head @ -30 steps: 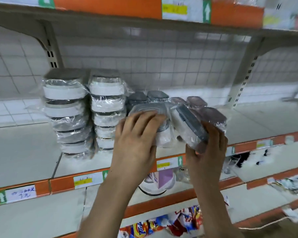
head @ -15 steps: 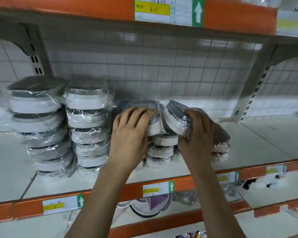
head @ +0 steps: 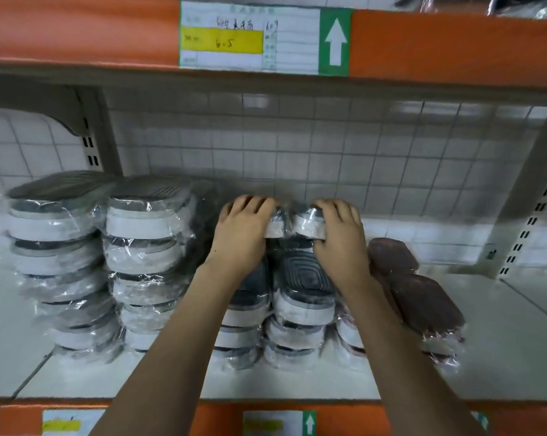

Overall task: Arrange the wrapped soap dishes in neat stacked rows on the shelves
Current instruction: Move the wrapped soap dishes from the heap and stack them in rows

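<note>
Head view: left hand [head: 240, 234] and right hand [head: 340, 237] each grip a wrapped soap dish [head: 308, 226] at the back stacks.

- The left hand [head: 242, 232] covers most of a wrapped soap dish [head: 273, 226]; only a white end shows.
- The right hand [head: 340, 236] hides the far side of a second soap dish [head: 308, 225].
- Both forearms run off the bottom edge and cover parts of the middle stacks [head: 300, 313].
- The price label [head: 250, 40] carries handwriting too blurred to read beyond "6.5".
- The lower labels [head: 278, 423] are cut off by the bottom edge.
- The brown dishes [head: 423, 297] are smeared by blur.
</note>
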Motion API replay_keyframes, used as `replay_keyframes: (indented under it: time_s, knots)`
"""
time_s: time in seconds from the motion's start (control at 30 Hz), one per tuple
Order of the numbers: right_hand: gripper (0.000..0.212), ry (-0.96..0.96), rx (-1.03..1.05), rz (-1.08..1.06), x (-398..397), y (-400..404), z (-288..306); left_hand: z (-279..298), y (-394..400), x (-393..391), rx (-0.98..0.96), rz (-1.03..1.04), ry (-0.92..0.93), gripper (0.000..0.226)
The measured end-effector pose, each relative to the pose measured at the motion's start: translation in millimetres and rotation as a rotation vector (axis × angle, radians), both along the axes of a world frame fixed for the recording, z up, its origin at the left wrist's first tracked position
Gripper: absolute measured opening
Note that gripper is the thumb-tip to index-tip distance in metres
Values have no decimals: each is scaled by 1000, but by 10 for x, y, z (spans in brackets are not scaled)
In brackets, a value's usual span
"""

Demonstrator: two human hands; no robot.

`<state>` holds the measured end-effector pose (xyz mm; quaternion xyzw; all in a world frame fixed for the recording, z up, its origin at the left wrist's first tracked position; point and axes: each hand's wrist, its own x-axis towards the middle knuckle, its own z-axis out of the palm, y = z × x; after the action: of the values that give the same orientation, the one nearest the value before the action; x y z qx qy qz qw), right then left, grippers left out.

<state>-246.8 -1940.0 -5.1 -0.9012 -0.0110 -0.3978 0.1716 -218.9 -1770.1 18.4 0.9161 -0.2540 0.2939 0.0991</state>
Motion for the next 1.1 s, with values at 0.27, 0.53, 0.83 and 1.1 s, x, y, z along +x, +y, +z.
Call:
replay_keyframes:
  time_s: [0.27, 0.53, 0.83, 1.1]
  knots:
    - [66, 396, -125, 176, 245, 9, -62, -205, 7, 192, 58, 101, 334, 59]
    - [55, 403, -120, 169, 335, 79, -20, -151, -96, 395, 123, 129, 384, 53]
    - [54, 338, -94, 138, 226, 107, 24, -64, -72, 192, 156, 132, 281, 67]
    - [42, 45, 95, 206, -298, 398, -55, -84, 304, -787, -201, -42, 92, 49]
